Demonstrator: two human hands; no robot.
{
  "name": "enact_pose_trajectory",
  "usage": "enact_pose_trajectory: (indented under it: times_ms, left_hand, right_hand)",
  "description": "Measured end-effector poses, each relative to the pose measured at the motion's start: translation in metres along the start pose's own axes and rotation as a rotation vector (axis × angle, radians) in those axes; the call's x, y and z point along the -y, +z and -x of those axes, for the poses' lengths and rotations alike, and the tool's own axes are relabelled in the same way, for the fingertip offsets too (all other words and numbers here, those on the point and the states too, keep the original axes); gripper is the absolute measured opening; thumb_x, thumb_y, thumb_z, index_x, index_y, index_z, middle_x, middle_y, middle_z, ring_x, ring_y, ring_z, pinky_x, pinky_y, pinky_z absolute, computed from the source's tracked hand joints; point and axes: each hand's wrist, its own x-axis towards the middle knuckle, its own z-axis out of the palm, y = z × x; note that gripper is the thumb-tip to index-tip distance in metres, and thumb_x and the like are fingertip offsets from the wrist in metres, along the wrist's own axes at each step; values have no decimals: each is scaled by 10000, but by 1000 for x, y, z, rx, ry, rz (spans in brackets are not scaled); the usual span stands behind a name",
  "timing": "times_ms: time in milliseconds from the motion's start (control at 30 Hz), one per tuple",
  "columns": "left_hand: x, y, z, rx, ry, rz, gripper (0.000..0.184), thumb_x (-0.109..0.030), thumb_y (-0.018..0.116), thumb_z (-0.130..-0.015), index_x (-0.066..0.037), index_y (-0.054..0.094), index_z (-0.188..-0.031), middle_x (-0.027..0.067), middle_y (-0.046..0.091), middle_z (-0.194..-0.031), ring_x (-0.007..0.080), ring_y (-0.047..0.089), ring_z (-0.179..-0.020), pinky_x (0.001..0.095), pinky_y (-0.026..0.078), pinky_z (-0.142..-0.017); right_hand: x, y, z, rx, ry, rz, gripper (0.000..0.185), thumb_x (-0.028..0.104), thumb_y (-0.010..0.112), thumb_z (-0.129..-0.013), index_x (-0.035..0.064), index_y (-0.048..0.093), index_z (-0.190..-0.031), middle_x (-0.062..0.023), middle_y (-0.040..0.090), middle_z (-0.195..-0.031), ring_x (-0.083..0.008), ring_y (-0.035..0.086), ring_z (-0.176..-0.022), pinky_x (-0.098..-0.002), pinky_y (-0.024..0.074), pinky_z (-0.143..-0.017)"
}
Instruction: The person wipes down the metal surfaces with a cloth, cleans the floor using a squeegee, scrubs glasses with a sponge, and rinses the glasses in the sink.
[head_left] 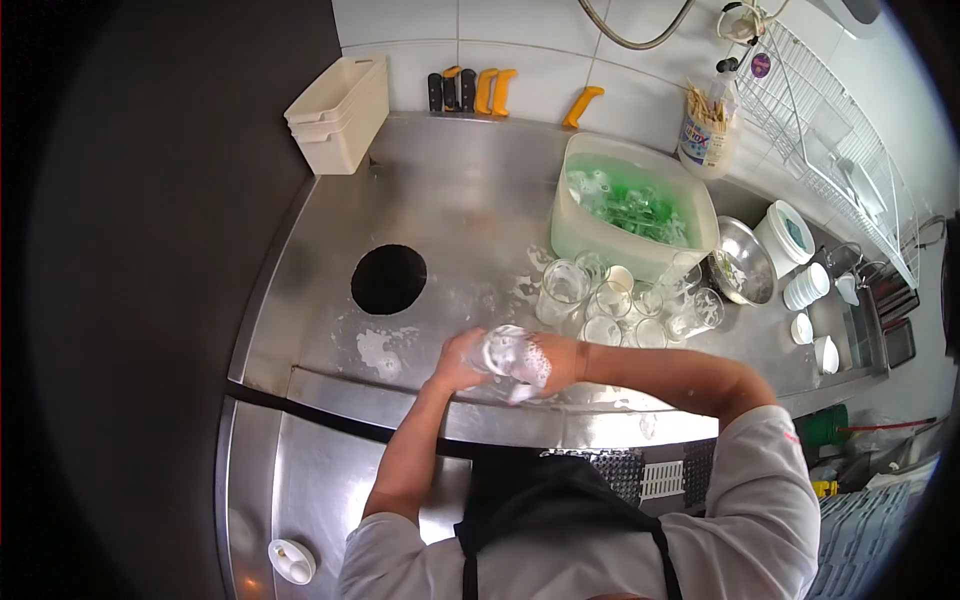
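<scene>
Near the counter's front edge, my left hand (461, 362) is wrapped round the side of a clear glass (493, 352) streaked with white foam. My right hand (560, 362) is closed at the other side of that glass, with suds over its fingers; whatever it holds there is hidden by foam and blur. Several glasses and cups (617, 293) stand together on the steel counter (460, 210), just beyond my right forearm. Behind them is a white tub (628, 248) of green soapy water with things sunk in it.
A round dark hole (388, 280) lies left of my hands. Stacked cream bins (340, 115) stand back left, under wall-hung knives (452, 92). At the right are a metal bowl (743, 262), a white bucket (785, 236), small white cups (806, 287) and a wire rack (835, 130).
</scene>
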Motion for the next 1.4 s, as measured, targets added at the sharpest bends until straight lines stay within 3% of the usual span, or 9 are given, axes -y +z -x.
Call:
enact_pose_trajectory:
  times_ms: [167, 433, 567, 667, 800, 900, 1100, 1300, 1400]
  left_hand:
    - [-28, -4, -10, -39, -82, -78, 630, -227, 816, -532, -73, 616, -1110, 160, 676, -1012, 365, 644, -949, 450, 510, -827]
    - [-29, 18, -11, -317, -74, -221, 546, -189, 782, -563, -71, 623, -1071, 169, 674, -1002, 359, 643, -948, 468, 497, -832]
    - [-37, -19, -14, 294, -20, 111, 587, -220, 813, -544, -55, 614, -1071, 173, 686, -926, 374, 650, -886, 460, 509, -799]
    - [-43, 0, -12, 69, -8, 103, 608, -227, 818, -543, -59, 611, -1089, 167, 689, -892, 387, 652, -840, 455, 519, -768]
    - [-48, 30, -13, -272, -164, -103, 599, -242, 817, -557, -70, 618, -1096, 172, 682, -879, 393, 650, -829, 454, 520, -751]
    - [-42, 49, -20, -485, -145, -83, 578, -234, 822, -569, -59, 616, -1080, 178, 678, -901, 376, 654, -858, 437, 519, -763]
    - [-50, 78, -46, -622, -211, 391, 476, -86, 808, -645, -21, 593, -1063, 99, 674, -991, 230, 654, -924, 359, 511, -818]
    - [-27, 85, -47, -491, -308, 542, 515, -37, 819, -671, -18, 574, -1124, 69, 651, -1055, 178, 622, -940, 336, 501, -842]
    - [-27, 82, -42, -462, -295, 635, 494, -32, 819, -684, -19, 579, -1116, 55, 646, -1035, 169, 614, -922, 333, 499, -825]
  right_hand:
    - [-47, 22, 13, 629, 428, -62, 286, 202, 695, -672, 38, 667, -904, -165, 688, -925, -325, 656, -855, -418, 519, -775]
    - [-15, 7, 11, 91, 664, 27, 211, 172, 648, -731, 43, 648, -897, -166, 654, -902, -349, 630, -874, -419, 520, -781]
    - [-27, -13, 27, 243, 59, -34, 282, 161, 672, -698, 70, 639, -962, -140, 635, -973, -327, 604, -951, -406, 502, -840]
    - [-42, -10, 32, 224, -16, -5, 418, 117, 688, -695, 51, 616, -1102, -159, 632, -1036, -341, 599, -987, -411, 492, -878]
    - [-44, 15, 31, 346, 575, -197, 335, 117, 651, -715, 27, 618, -1036, -192, 644, -952, -384, 616, -925, -428, 507, -836]
    - [-4, -5, -7, 150, 865, 19, 240, 139, 646, -730, 36, 621, -944, -191, 640, -892, -384, 626, -851, -438, 513, -788]
    - [-7, -34, -3, -332, 623, 25, 279, 289, 669, -791, 33, 597, -878, -185, 638, -814, -380, 631, -761, -446, 509, -668]
    - [-42, -145, 29, -842, 1049, 282, 517, 378, 706, -806, -12, 544, -1103, -251, 655, -937, -397, 654, -885, -425, 529, -786]
    - [-66, -193, 59, -1009, 1125, -74, 656, 362, 704, -816, -27, 456, -1283, -254, 629, -1111, -384, 628, -1015, -408, 497, -870]
